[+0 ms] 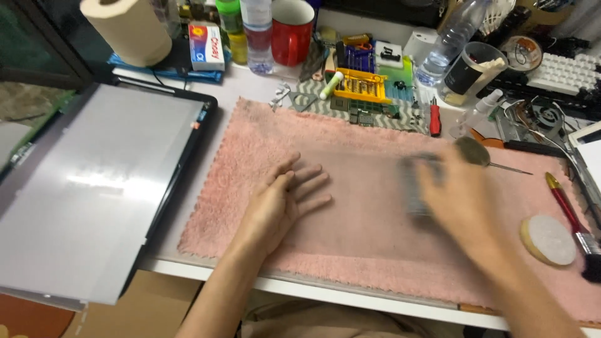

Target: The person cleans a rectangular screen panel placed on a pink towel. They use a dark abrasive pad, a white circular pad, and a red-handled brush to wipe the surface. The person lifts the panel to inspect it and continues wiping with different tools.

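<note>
Head view: left hand (285,200) flat, fingers spread on soft pink towel (350,250); blurred right hand (460,197) gripping small grey block (418,184), seemingly light, rigid, best held by sides.

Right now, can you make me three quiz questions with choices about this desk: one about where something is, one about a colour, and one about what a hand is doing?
1. Where is the mug?
A. back of the desk
B. on the towel
C. on the floor

2. What colour is the towel?
A. blue
B. pink
C. green

3. How is the left hand?
A. in a fist
B. holding a brush
C. flat, fingers spread

Answers: 1 A, it stands beyond the towel among bottles. 2 B, the cloth is pink all over. 3 C, the palm lies open on the towel.
</note>
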